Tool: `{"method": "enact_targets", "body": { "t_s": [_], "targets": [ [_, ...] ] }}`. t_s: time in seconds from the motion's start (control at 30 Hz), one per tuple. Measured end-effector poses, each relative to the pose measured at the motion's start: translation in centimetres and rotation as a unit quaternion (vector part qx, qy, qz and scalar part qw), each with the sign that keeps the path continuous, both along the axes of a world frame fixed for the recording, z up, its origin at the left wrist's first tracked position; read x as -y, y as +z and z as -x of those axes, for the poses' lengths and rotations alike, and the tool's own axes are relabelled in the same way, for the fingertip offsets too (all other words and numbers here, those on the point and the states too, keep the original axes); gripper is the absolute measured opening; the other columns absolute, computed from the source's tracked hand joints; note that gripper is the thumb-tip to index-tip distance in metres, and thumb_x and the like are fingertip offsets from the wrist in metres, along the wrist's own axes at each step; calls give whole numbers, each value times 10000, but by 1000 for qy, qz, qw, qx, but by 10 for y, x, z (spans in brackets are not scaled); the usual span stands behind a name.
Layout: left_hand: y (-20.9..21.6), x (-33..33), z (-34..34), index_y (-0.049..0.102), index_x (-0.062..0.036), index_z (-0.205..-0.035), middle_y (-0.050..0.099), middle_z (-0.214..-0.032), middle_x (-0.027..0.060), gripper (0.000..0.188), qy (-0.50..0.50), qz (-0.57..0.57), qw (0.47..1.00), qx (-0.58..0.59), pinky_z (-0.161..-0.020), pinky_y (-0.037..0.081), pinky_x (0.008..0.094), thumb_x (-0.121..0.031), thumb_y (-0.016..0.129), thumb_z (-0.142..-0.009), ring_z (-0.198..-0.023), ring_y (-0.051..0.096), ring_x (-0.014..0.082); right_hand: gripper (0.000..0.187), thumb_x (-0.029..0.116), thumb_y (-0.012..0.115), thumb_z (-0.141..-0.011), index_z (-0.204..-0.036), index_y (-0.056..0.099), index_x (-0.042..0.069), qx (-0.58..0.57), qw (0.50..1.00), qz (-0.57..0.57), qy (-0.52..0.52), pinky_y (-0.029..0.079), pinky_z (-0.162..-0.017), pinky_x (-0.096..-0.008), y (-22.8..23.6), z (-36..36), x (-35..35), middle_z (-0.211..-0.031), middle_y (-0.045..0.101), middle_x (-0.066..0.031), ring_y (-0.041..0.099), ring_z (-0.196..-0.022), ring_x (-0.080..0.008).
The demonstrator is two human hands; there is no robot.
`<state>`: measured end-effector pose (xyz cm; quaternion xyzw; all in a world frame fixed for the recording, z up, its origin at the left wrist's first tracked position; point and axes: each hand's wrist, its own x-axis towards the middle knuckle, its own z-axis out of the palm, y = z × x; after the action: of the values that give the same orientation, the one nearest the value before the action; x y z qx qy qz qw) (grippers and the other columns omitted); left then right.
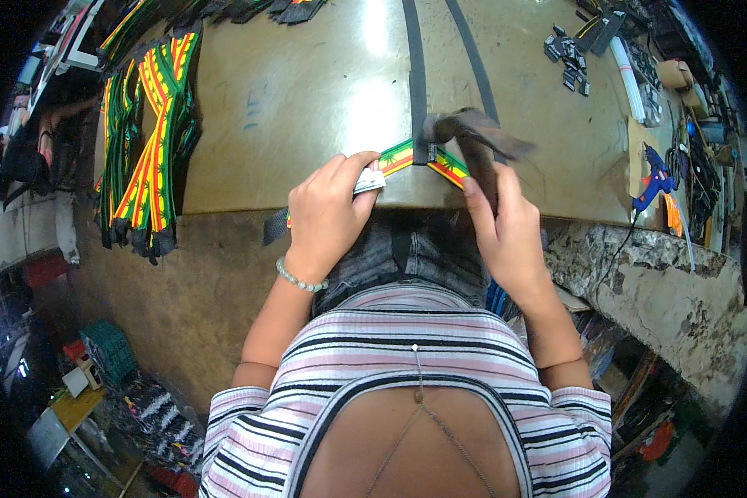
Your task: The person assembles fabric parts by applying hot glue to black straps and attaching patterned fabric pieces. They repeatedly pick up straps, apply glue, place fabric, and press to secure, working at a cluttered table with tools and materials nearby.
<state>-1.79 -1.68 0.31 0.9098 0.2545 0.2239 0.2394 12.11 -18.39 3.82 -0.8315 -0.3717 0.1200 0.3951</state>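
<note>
My left hand point(330, 209) pinches a green, yellow and red patterned strap point(397, 158) near the table's front edge. A small white piece with dark marks point(369, 181) shows between its fingers. On the right, my right hand point(508, 232) has thumb and fingers closed round the other side of this strap. A dark band point(477, 137), smeared by motion, loops above the right fingers. Between my hands, a black strap point(417, 91) meets the patterned strap, with a small dark label point(432, 153) beside it. Another black strap point(471, 54) runs away over the table.
Bundled patterned straps point(159, 124) hang over the table's point(307, 100) left front edge. Several small black buckles point(568, 56) lie at the far right. A blue glue gun point(656, 178) with a cord rests on the right edge, near white sticks point(627, 79).
</note>
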Motion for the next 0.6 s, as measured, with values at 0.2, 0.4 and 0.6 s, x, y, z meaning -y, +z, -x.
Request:
{"method": "enact_targets", "body": {
  "t_s": [0.2,0.4,0.6],
  "targets": [
    [7,3,-5,702,-148,-1031,666,-810,75,237,6,-18,1000,-4,-599,526,375,-265,751,-831,-694,666,283,309,287,593,-979,-1004,502,-8,-1,984,168,63,495,-656,-541,9,-2,-17,-814,633,-305,612,-787,-515],
    [12,3,-6,683,-106,-1028,685,-851,85,255,-23,-14,998,-58,-635,539,380,-271,744,-842,-738,678,292,435,350,614,-958,-1191,614,-18,175,977,57,-108,527,-810,-478,-24,-77,32,-988,682,-279,675,-928,-437],
    [20,-3,-11,623,-46,-1042,659,-848,128,176,-134,35,990,29,-662,520,366,-148,663,-903,-760,669,291,352,246,628,-946,-1253,626,73,292,935,158,-123,468,-949,-417,4,-124,50,-1160,648,-168,598,-1093,-338]
  ]
}}
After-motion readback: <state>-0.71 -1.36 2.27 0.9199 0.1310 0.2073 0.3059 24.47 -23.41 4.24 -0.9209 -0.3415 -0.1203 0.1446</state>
